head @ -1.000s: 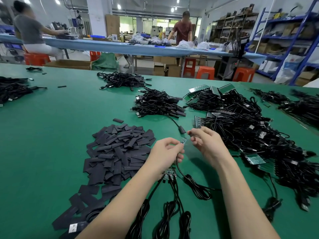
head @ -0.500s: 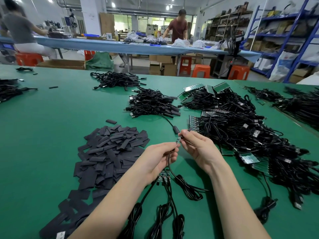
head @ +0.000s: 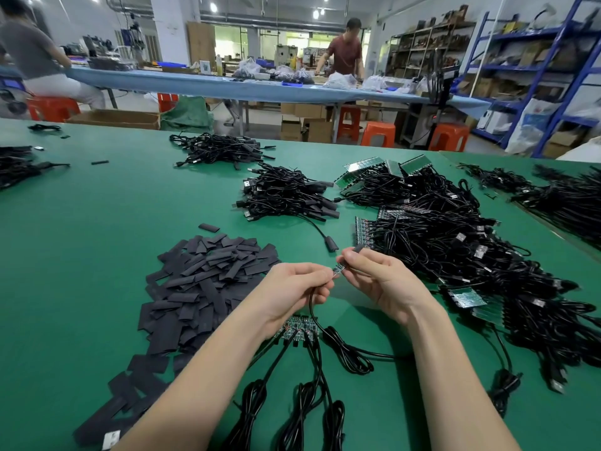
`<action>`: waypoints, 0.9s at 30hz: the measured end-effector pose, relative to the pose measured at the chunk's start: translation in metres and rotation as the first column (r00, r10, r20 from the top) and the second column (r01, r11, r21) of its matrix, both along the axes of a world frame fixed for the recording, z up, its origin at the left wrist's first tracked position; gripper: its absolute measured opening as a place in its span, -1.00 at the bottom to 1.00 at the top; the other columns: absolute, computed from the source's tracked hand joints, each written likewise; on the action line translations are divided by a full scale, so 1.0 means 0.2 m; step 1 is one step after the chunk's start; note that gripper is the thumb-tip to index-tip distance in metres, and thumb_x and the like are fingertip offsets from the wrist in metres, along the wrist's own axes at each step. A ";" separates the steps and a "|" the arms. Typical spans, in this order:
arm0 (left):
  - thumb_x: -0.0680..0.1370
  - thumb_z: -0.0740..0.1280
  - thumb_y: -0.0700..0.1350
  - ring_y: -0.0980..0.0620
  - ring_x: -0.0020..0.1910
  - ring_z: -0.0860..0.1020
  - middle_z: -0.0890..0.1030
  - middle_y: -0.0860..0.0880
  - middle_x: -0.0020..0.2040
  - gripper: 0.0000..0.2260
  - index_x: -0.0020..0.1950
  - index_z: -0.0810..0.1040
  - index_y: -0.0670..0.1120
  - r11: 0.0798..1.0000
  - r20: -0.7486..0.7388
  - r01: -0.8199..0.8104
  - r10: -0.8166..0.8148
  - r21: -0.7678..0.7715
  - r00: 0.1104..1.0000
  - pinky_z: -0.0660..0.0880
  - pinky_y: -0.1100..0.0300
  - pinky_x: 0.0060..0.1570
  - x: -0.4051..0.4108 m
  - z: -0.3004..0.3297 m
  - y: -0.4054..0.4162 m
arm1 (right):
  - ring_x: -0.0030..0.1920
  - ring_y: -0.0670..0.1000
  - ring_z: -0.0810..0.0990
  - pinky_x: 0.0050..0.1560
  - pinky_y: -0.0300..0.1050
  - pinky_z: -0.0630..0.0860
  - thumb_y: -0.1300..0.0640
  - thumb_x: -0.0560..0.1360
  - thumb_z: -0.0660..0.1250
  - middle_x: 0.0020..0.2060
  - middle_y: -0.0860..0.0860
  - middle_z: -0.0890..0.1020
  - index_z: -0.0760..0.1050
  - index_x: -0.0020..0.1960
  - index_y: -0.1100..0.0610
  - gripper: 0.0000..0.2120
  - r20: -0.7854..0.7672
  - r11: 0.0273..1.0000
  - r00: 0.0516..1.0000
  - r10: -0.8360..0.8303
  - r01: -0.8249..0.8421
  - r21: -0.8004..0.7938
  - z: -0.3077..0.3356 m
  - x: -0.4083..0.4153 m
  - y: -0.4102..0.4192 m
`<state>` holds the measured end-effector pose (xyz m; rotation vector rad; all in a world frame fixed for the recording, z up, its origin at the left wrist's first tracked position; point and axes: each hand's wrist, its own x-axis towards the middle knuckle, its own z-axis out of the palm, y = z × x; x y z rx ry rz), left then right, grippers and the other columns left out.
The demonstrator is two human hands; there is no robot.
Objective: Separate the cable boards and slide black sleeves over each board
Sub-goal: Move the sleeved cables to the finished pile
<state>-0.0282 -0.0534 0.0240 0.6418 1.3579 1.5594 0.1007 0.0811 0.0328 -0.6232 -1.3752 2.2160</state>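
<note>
My left hand pinches a black cable just behind its small green board, held above the green table. My right hand pinches a black sleeve at the board's tip; the fingers hide most of the sleeve. The held cable loops down onto the table. Under my left wrist lies a joined strip of boards with their coiled cables trailing toward me. A heap of loose flat black sleeves lies to the left.
A large tangle of cables with board strips fills the right. A pile of sleeved cables lies ahead, another cable pile beyond it. Two people work at a blue table behind, with orange stools and shelving.
My hands have come together, and the right hand has brought the sleeve to the tip of the board. The camera has tilted slightly.
</note>
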 end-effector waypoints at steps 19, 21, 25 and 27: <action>0.57 0.40 -0.25 0.15 -0.33 0.57 0.66 -0.06 -0.22 -0.91 0.05 0.64 -0.22 0.987 0.033 0.148 -0.151 0.069 0.988 0.54 0.35 -0.25 -0.05 0.06 -0.05 | -0.18 -0.08 0.68 -0.12 -0.31 0.60 0.18 0.25 0.53 -0.17 0.05 0.71 0.74 -0.16 0.15 -0.83 -0.046 0.991 0.994 0.101 -0.097 0.095 0.03 0.00 -0.06; 0.54 0.44 -0.24 0.11 -0.32 0.59 0.68 -0.10 -0.19 -0.83 0.11 0.57 -0.21 0.990 0.008 0.112 -0.113 0.082 0.994 0.55 0.33 -0.23 -0.06 0.06 -0.05 | -0.23 -0.10 0.67 -0.16 -0.34 0.60 0.19 0.26 0.52 -0.20 0.03 0.70 0.74 -0.17 0.15 -0.85 -0.050 0.995 0.995 0.085 -0.081 0.061 0.03 0.00 -0.06; 0.52 0.47 -0.21 0.06 -0.28 0.62 0.71 -0.17 -0.14 -0.84 0.03 0.56 -0.19 0.987 -0.111 0.114 -0.102 0.111 0.989 0.56 0.30 -0.21 -0.06 0.07 -0.05 | -0.21 -0.07 0.69 -0.14 -0.32 0.60 0.21 0.32 0.51 -0.17 0.05 0.71 0.73 -0.13 0.16 -0.87 -0.031 0.986 0.990 0.137 -0.134 0.104 0.06 0.00 -0.06; 0.53 0.47 -0.20 0.04 -0.29 0.61 0.71 -0.18 -0.14 -0.87 0.00 0.56 -0.18 0.987 -0.140 0.092 -0.074 0.128 0.987 0.56 0.29 -0.22 -0.05 0.06 -0.04 | -0.17 -0.05 0.68 -0.11 -0.29 0.60 0.21 0.33 0.52 -0.13 0.08 0.70 0.71 -0.04 0.16 -0.80 -0.027 0.978 0.989 0.148 -0.142 0.152 0.07 0.00 -0.06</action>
